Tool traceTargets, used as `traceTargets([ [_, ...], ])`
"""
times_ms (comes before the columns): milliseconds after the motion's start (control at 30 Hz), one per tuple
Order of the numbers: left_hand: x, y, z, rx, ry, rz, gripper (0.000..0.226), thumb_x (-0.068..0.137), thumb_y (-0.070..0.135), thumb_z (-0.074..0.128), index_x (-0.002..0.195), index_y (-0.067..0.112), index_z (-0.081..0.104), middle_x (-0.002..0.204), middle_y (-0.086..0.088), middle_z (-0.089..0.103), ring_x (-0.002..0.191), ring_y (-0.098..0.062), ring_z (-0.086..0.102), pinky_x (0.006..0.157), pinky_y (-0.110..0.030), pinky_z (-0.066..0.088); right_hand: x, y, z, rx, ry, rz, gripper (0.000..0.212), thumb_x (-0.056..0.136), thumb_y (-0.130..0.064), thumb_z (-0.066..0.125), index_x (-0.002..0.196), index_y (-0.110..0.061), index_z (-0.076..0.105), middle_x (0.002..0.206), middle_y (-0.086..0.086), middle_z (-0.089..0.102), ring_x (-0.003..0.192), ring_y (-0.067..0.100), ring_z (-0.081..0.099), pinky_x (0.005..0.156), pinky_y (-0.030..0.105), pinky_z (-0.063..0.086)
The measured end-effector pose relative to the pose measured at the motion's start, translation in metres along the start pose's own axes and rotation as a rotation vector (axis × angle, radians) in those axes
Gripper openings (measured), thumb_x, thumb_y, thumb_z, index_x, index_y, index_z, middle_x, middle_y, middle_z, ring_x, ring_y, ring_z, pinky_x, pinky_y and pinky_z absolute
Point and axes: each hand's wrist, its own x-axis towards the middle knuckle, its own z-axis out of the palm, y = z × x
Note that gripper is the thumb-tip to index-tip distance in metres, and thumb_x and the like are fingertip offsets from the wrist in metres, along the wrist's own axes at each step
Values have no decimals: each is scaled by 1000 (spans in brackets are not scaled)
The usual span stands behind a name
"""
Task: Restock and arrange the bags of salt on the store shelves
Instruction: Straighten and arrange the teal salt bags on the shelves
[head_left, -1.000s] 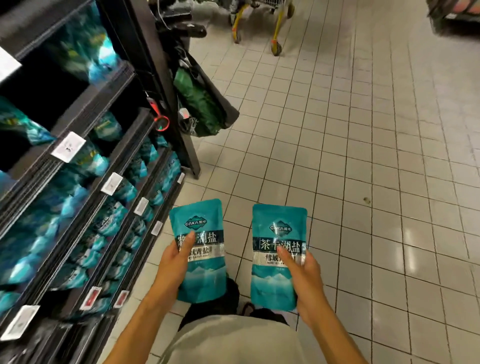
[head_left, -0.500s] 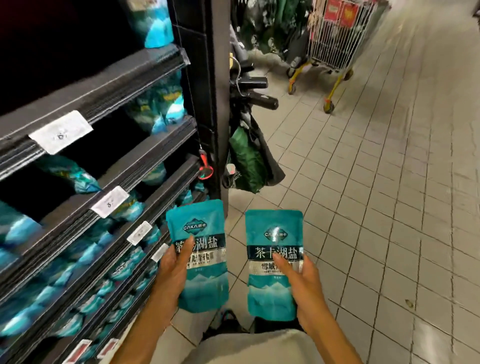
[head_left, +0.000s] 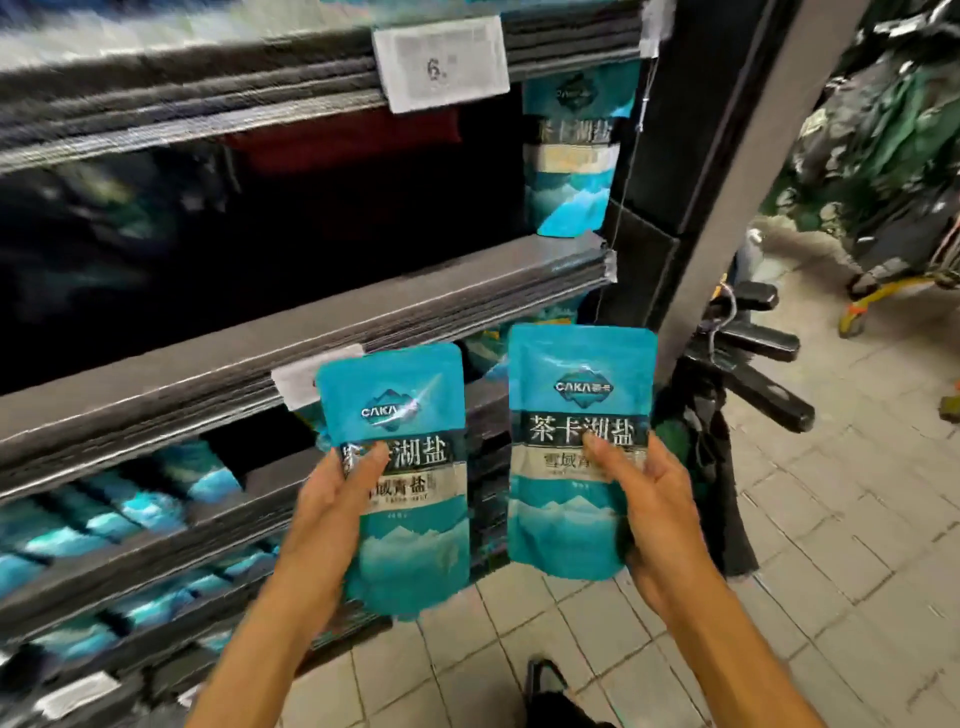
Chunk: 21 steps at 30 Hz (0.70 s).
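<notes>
My left hand (head_left: 332, 499) grips a teal salt bag (head_left: 405, 540) upright, thumb across its front. My right hand (head_left: 649, 509) holds a second teal salt bag (head_left: 571, 410) the same way, a little higher and to the right. Both bags hang in front of the dark store shelves (head_left: 363, 322). One salt bag (head_left: 571, 156) stands alone at the right end of the upper shelf, whose interior is dark. Rows of salt bags (head_left: 119, 519) fill the lower shelves at the left, blurred.
A white price tag (head_left: 441, 65) hangs on the top shelf edge. The shelf's dark end post (head_left: 727, 182) rises at the right, with black hooks and a dark green bag (head_left: 717, 467) beside it. A cart's yellow wheel frame (head_left: 883, 296) stands on the tiled floor.
The view has swung up and left toward the shelves. Both hands have lifted their bags higher, level with the middle shelf edge. The grips are unchanged.
</notes>
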Motion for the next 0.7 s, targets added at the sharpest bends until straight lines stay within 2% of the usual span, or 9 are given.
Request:
traceTargets([
  [133,35,50,20,-16,60,131,30,85,45,67,111,30,73,112,-4,78,95,-22,77,71,-36,62,76,-49,24,-37,-108,-77,25,89,-16,71,114,-10,71,106,12,78,92,29,76,75,43,63],
  [233,63,89,33,-63,107,210,22,86,39,67,105,28,75,111,-3,78,90,-19,77,66,-32,61,126,-82,51,-43,-176,-137,21,93,-8,68,114,-6,69,101,7,79,85,21,76,71,35,63],
  [333,100,125,41,-90,110,238,12,97,27,63,104,21,71,101,-2,80,83,-16,77,64,-32,61,171,-107,81,-38,-218,-185,15,93,-9,69,108,-12,68,92,-3,79,80,12,75,64,27,60],
  [400,128,144,47,-52,146,223,10,100,20,60,99,16,70,89,-1,80,73,-14,76,61,-29,61,197,-119,101,-93,-199,-188,31,92,-17,72,121,-16,62,106,-10,75,93,9,73,74,27,59],
  [467,156,158,53,-77,209,203,8,98,12,62,99,16,69,92,-3,79,70,-13,75,62,-29,62,220,-124,118,-198,-139,-184,52,86,-22,75,131,-10,53,127,6,63,112,22,65,93,39,54],
  [567,190,164,63,-70,139,252,11,98,12,63,106,19,66,111,-7,74,93,-24,72,93,-46,58,246,-123,131,-316,-78,-221,32,86,-6,69,114,5,58,120,32,64,113,46,62,96,59,52],
  [600,199,163,65,-69,116,258,13,98,12,62,109,19,65,115,-9,72,102,-28,70,100,-52,53,250,-120,130,-332,-96,-229,24,88,-3,68,111,0,61,118,32,65,113,45,62,94,59,53],
  [667,214,156,69,-120,91,254,16,99,12,60,113,17,62,125,-12,68,118,-32,65,107,-58,48,254,-113,123,-350,-161,-259,17,89,-3,71,101,-13,63,104,17,72,101,30,70,89,45,58],
  [700,220,151,69,-137,81,269,16,98,12,60,112,18,61,128,-12,67,122,-33,63,108,-58,47,255,-109,118,-406,-170,-289,14,89,-5,72,99,-9,64,96,12,71,91,23,70,83,40,57],
])
